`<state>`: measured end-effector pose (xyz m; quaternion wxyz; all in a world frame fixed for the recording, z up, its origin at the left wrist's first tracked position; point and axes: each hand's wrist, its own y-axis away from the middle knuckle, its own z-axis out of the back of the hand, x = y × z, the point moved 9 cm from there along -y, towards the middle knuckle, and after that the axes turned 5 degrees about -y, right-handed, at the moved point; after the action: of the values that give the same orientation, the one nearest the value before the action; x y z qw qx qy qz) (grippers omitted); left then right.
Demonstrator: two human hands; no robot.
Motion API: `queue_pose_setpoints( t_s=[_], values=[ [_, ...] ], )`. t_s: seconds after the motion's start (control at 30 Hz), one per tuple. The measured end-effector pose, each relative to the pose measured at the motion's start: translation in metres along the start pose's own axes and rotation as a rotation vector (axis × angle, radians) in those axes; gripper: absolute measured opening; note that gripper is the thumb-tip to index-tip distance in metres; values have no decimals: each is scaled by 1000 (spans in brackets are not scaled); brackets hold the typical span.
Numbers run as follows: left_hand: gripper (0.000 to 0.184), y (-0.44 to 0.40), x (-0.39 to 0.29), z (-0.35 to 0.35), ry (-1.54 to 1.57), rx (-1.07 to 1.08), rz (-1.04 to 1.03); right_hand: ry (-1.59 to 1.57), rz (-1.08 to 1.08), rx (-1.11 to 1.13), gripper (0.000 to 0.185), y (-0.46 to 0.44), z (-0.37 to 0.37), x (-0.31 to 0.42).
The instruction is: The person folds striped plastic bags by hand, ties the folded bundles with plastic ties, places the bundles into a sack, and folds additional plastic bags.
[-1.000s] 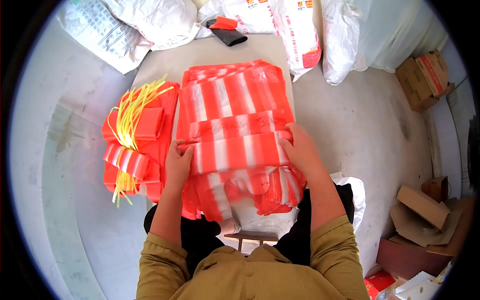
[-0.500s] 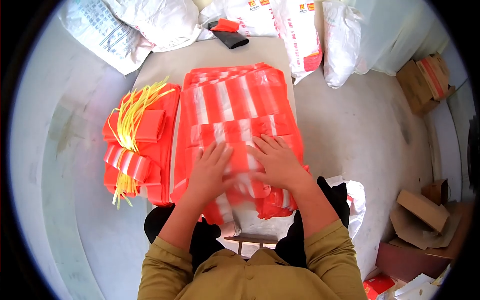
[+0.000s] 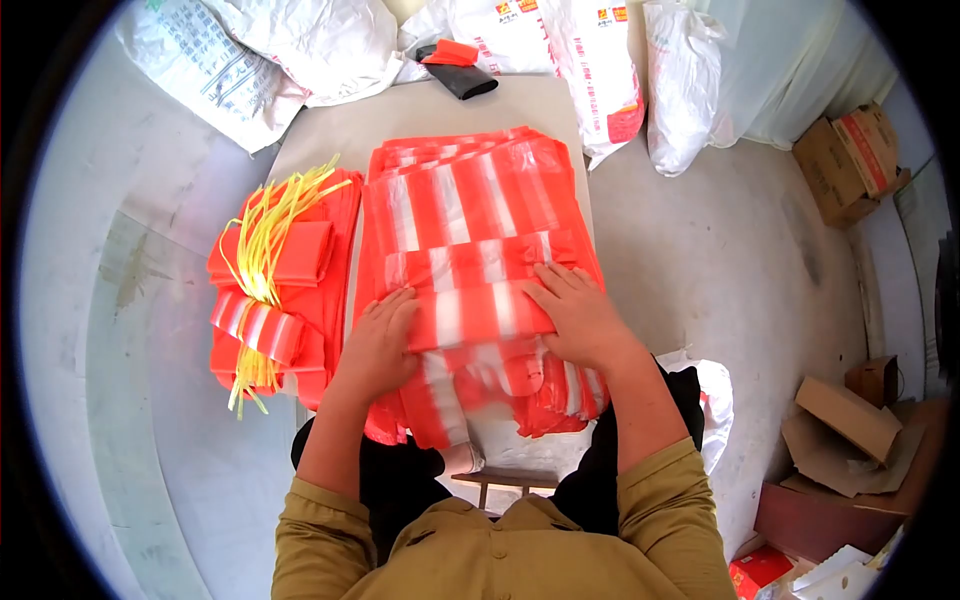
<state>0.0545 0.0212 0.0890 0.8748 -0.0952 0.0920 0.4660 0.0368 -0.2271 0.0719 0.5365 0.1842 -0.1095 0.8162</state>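
Observation:
A stack of red-and-white striped plastic bags point(image 3: 450, 210) lies in front of me, its near part folded over into a flat band point(image 3: 475, 312). My left hand point(image 3: 383, 338) rests at the band's left end, palm down with fingers stretched out. My right hand point(image 3: 577, 315) lies at the right end, fingers spread and flat on the plastic. Below the band, loose bag edges point(image 3: 435, 400) hang over the near side. To the left is a pile of red bags point(image 3: 325, 260) with a striped roll point(image 3: 258, 326) and yellow ties point(image 3: 268, 235) on top.
White woven sacks point(image 3: 600, 80) stand around the table's point(image 3: 330, 120) far end. A black roll with a red piece point(image 3: 463, 78) lies at its far edge. Cardboard boxes point(image 3: 850, 165) sit on the floor at right, with open cartons point(image 3: 840, 440) nearer me.
My hands have moved apart, the left one outward to the left and the right one slightly right. The folded band between them now shows flat and uncovered.

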Motion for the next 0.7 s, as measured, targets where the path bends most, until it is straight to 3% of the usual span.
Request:
queue_pose_setpoints(
  t_s=[0.23,0.43,0.53,0.63,0.7],
  values=[
    [62,6,16,4,61,-7,2,10,-31,-40,71,13,5,-17],
    [42,10,36,11,282,-133,15,-153,133,-252,36,20,26,-26],
    [28,17,52,13,469,-9,290,-601,-174,-107,28,27,46,-32],
    [20,23,71,5,635,92,439,-774,-400,-129,28,30,43,-49],
    [25,17,66,15,563,22,448,-720,-415,-282,32,25,49,-54]
  ],
)
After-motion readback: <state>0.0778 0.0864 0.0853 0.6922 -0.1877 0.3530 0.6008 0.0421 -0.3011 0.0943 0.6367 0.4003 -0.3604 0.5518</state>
